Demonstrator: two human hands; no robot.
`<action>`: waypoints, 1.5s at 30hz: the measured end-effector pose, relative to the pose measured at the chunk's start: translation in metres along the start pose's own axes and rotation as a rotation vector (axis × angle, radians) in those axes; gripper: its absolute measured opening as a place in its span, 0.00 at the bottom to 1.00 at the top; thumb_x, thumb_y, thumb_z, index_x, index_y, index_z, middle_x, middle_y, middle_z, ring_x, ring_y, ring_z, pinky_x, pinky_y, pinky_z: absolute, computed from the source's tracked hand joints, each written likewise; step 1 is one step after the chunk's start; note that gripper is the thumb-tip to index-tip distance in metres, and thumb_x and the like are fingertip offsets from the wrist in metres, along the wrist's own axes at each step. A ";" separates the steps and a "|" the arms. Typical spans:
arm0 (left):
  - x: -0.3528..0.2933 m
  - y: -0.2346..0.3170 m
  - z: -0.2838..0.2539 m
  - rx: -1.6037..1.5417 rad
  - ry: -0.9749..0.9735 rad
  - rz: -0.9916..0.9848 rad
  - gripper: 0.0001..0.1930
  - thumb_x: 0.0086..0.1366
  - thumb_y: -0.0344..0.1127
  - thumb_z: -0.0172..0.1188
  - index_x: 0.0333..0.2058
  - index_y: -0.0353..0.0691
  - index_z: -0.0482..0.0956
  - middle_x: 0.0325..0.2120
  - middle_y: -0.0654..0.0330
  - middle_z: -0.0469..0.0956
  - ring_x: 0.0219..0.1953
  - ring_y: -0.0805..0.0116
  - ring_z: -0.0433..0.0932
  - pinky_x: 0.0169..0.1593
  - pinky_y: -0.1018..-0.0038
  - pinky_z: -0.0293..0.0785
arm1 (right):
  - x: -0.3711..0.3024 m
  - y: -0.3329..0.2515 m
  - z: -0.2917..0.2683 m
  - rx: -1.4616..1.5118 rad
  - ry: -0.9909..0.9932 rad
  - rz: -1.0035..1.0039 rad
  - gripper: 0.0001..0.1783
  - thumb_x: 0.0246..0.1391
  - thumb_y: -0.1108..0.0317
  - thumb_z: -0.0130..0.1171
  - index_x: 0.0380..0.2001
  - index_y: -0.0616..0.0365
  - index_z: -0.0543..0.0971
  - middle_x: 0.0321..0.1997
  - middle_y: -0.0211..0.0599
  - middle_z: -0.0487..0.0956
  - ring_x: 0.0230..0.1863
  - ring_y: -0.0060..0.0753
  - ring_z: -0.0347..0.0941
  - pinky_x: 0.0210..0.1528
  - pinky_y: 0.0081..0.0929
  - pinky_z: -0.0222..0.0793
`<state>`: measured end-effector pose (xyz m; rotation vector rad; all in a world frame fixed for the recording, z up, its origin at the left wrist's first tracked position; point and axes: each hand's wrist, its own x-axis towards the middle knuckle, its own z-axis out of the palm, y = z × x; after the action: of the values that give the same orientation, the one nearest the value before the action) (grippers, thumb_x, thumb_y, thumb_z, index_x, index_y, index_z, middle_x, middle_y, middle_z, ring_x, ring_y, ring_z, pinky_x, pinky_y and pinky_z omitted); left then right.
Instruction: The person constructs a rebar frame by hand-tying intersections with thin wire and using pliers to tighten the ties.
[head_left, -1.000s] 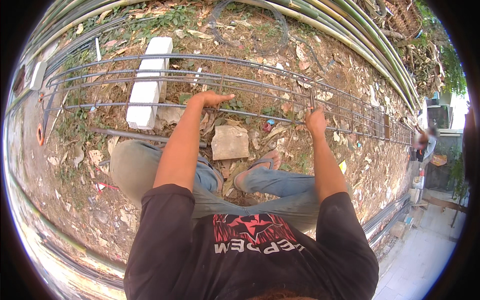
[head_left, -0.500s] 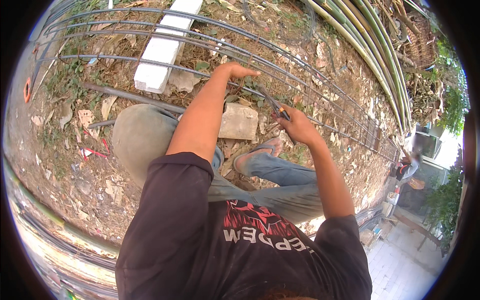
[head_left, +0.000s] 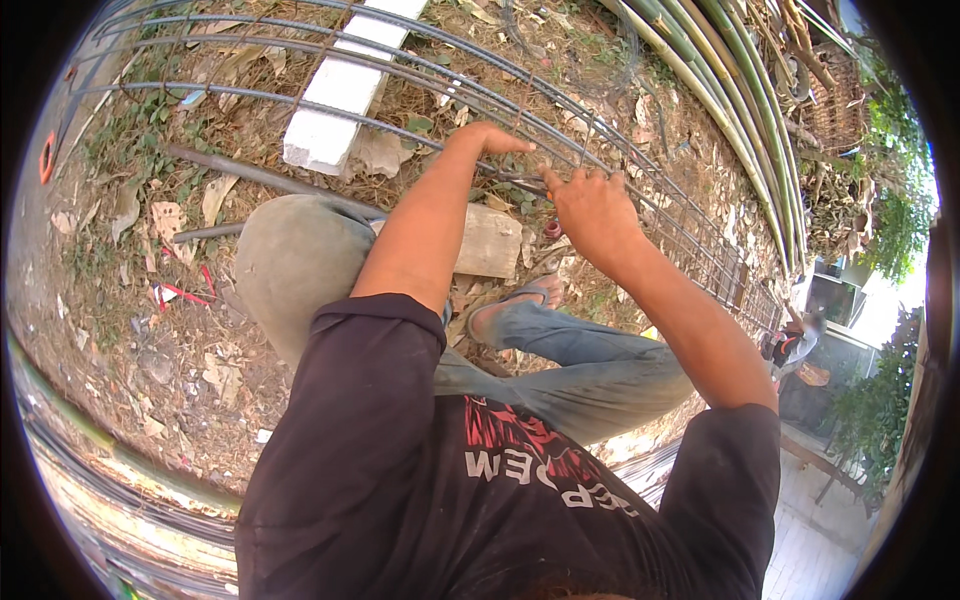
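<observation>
My left hand (head_left: 497,140) is over the long steel bars of a rebar cage (head_left: 390,128), one finger stretched to the right. Its other fingers are bent down and mostly hidden, so what they hold cannot be made out. Close to its right, my right hand (head_left: 598,212) is closed around pliers with orange on the handle. The pliers (head_left: 522,183) reach left to the nearest bar, just below my left hand; much of their handle is covered by my fingers. Thin stirrups cross the long bars.
A white block (head_left: 330,130) lies beneath the bars at left. A concrete block (head_left: 490,242) sits by my foot, and a metal pipe (head_left: 250,175) runs toward my knee. Bamboo poles (head_left: 735,110) lie at upper right. Another person (head_left: 795,345) is at far right.
My right hand has moved up and turned over at the bars, bringing the pliers flatter and closer to my left hand. The left hand stays at the cage; the view has shifted slightly.
</observation>
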<state>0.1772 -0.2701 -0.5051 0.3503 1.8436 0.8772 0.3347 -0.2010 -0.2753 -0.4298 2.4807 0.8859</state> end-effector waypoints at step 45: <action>-0.015 0.004 0.000 0.058 0.122 0.054 0.50 0.45 0.69 0.70 0.57 0.32 0.77 0.62 0.40 0.69 0.62 0.44 0.72 0.61 0.54 0.70 | -0.025 -0.066 0.089 1.994 -0.442 0.286 0.24 0.64 0.54 0.55 0.49 0.67 0.75 0.27 0.37 0.80 0.27 0.33 0.78 0.28 0.29 0.73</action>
<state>0.1831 -0.2767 -0.4921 0.3921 1.9828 0.8998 0.4130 -0.1879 -0.3564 0.7172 1.8083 -1.3474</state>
